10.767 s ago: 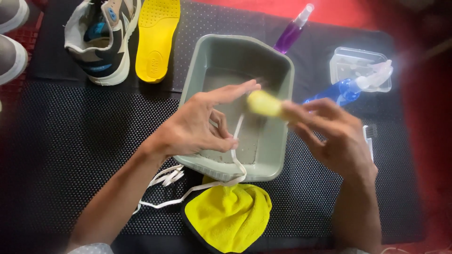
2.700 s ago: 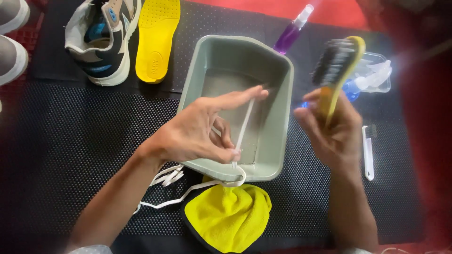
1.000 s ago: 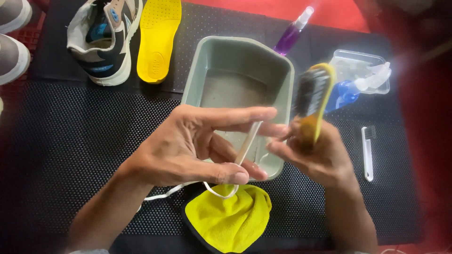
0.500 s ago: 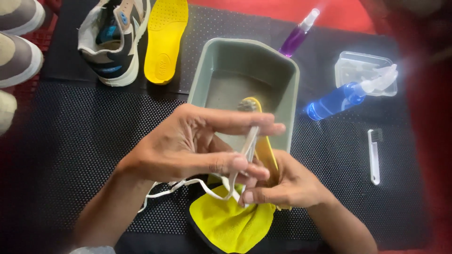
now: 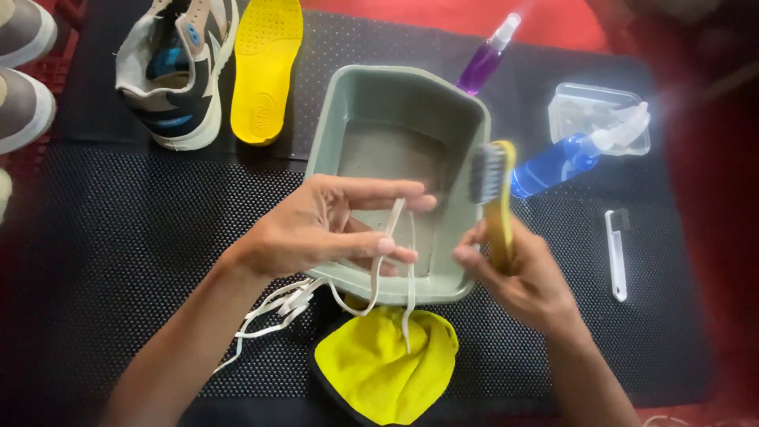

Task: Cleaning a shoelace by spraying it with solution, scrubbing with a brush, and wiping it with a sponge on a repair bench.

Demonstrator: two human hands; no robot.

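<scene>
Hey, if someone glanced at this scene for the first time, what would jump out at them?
Probably the two hands over the grey basin at centre: the left hand stretches a white shoelace between its fingers, and the right hand grips a yellow brush upright. Next, the bright yellow cloth below the basin and the yellow insole beside the sneaker at upper left.

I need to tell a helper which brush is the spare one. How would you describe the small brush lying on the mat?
Start at the grey tub mid-mat and look right, past the blue spray bottle. The small brush lies alone: slim, white-handled, dark-bristled, unlike the yellow brush in the right hand.
</scene>
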